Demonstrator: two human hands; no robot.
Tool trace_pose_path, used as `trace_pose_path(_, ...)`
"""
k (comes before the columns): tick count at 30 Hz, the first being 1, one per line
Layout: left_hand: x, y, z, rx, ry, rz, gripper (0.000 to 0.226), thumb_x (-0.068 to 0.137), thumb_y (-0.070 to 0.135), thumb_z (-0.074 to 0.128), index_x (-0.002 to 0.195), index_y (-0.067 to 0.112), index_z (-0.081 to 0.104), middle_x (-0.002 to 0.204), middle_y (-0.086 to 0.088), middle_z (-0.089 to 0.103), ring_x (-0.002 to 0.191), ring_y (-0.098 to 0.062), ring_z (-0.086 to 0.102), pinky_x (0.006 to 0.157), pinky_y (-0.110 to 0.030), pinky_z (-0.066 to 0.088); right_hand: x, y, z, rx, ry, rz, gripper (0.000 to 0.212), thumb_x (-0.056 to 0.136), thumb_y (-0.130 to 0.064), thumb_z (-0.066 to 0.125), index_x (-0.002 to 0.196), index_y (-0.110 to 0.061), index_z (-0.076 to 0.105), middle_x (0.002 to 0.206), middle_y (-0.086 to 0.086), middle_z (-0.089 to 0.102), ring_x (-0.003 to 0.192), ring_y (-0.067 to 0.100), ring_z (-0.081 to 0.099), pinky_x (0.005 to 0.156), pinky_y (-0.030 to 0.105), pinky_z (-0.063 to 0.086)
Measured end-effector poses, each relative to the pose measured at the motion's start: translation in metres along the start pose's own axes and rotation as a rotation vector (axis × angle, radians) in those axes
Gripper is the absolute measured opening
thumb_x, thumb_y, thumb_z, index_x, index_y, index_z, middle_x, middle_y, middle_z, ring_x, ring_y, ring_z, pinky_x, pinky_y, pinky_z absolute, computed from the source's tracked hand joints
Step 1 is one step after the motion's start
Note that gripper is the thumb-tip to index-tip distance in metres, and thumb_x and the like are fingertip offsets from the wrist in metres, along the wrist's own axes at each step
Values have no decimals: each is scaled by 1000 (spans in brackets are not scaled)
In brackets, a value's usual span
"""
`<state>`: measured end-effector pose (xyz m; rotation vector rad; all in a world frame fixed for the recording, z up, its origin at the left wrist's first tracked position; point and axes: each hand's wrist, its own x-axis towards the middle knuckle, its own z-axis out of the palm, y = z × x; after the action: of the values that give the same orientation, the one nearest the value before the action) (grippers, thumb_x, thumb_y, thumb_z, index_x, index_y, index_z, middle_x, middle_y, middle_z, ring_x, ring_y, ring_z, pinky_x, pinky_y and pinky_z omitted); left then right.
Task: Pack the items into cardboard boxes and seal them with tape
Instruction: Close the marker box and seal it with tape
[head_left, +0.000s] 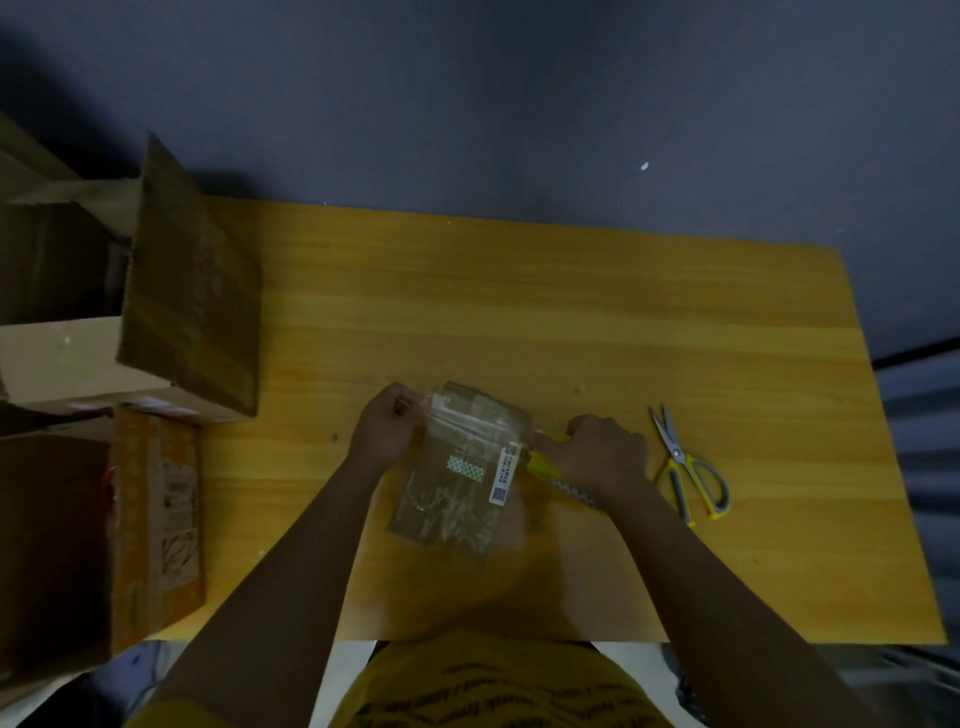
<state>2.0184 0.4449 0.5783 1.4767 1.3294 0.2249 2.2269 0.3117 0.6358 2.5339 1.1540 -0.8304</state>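
A clear plastic zip bag (457, 467) with a white barcode label and a small green patterned sticker lies near the front middle of the yellow wooden table (519, 312); the left hand (387, 423) pinches its top left corner, fingers curled; the right hand (605, 452) grips a yellow-handled tool (543, 462) against the bag's right edge; yellow-and-grey scissors (685, 462) lie just right of that hand; open brown cardboard boxes (192, 291) stand at the table's left end.

Count of things on and beside the worktop (571, 312)

Two hands (384, 423) (605, 452), one pair of scissors (685, 462), one clear bag (457, 478), three cardboard boxes (192, 291) (156, 525) (483, 410).
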Motion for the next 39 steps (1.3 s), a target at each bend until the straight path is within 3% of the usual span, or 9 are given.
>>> trace_pose_path(10,2,-3,7,-21,-14,-88,17,97,23,55,87,10,51,81,4,48,74,-13,46,74,-35,34,8,-4,9,-37,-12,32,79,84,-79,33,119,-15,62,101,6,66,100,27,61,101,50,32)
trace_pose_path(17,10,-3,9,-109,-54,-209,19,96,24,57,79,18,52,86,3,52,85,-19,50,77,-35,38,12,-11,5,-69,-56,64,72,86,-76,33,107,-14,64,77,0,56,91,25,60,104,51,29)
trace_pose_path(21,15,-4,6,-324,-166,-417,11,95,29,59,98,19,63,101,-3,62,89,-24,58,71,-36,49,13,-16,3,-119,-72,56,72,89,-73,32,119,-13,59,110,6,63,106,27,59,107,51,27)
trace_pose_path(24,17,-6,4,-381,-251,-488,12,98,28,54,104,20,61,90,-6,58,76,-23,53,63,-35,42,14,-16,3,-87,-82,64,70,89,-72,33,118,-13,59,108,6,63,104,27,59,107,51,26)
trace_pose_path(27,18,-5,6,-411,-277,-501,17,99,28,51,109,16,59,94,-10,54,83,-26,50,71,-38,40,14,-17,3,-83,-88,73,69,90,-71,33,120,-14,57,110,6,63,105,27,58,106,51,27)
trace_pose_path(32,16,2,2,1,-304,-303,9,102,21,44,107,15,48,107,-12,49,86,-25,49,68,-32,38,14,-17,2,-72,-86,62,65,91,-69,34,116,-14,60,104,5,64,101,27,59,104,49,30)
trace_pose_path(35,3,-2,-3,385,4,42,18,97,8,46,112,7,55,115,-19,51,91,-34,53,70,-33,39,14,-18,2,-64,-83,55,67,90,-71,34,115,-15,61,103,4,64,100,27,60,102,48,34)
trace_pose_path(37,-12,11,5,379,163,175,28,101,13,41,125,6,54,126,-18,50,102,-34,54,78,-34,42,14,-18,2,-67,-96,65,67,89,-71,33,111,-15,61,89,2,61,97,27,60,102,48,34)
trace_pose_path(39,-23,21,25,343,79,215,43,104,21,35,145,7,37,147,-13,37,127,-31,43,97,-36,40,14,-18,3,-63,-102,69,64,89,-71,34,107,-16,62,75,-1,52,93,26,60,102,48,34)
